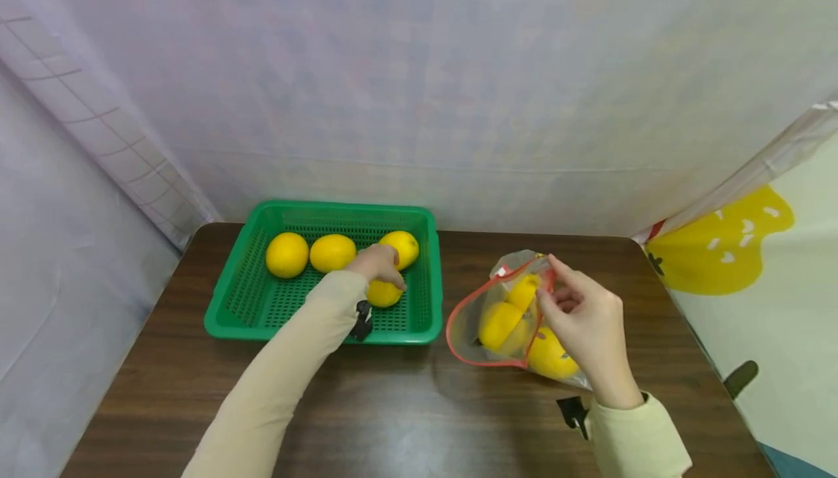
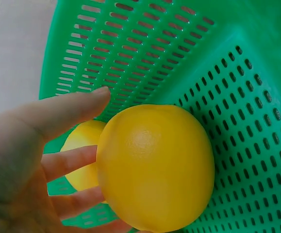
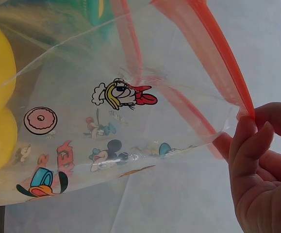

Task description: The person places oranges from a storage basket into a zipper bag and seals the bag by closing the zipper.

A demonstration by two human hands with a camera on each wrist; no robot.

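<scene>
My left hand (image 1: 376,263) reaches into a green plastic basket (image 1: 225,311), over a lemon (image 1: 385,294) near its right side. In the left wrist view the fingers (image 2: 72,162) reach along that lemon's side, while the thumb stands apart from it. Another lemon (image 2: 82,170) shows behind the fingers. My right hand (image 1: 589,321) pinches the red-edged rim of a clear zip bag (image 1: 468,332), its mouth gaping towards the basket. Several lemons lie inside the bag, one low in front (image 1: 550,354). Cartoon prints cover the plastic in the right wrist view.
More lemons sit in the basket: one at the left (image 1: 287,255), one mid-back (image 1: 332,253), one at the back right (image 1: 402,247). Basket and bag stand on a dark wooden table (image 1: 393,405). A pale curtain (image 1: 419,100) hangs along the table's back edge.
</scene>
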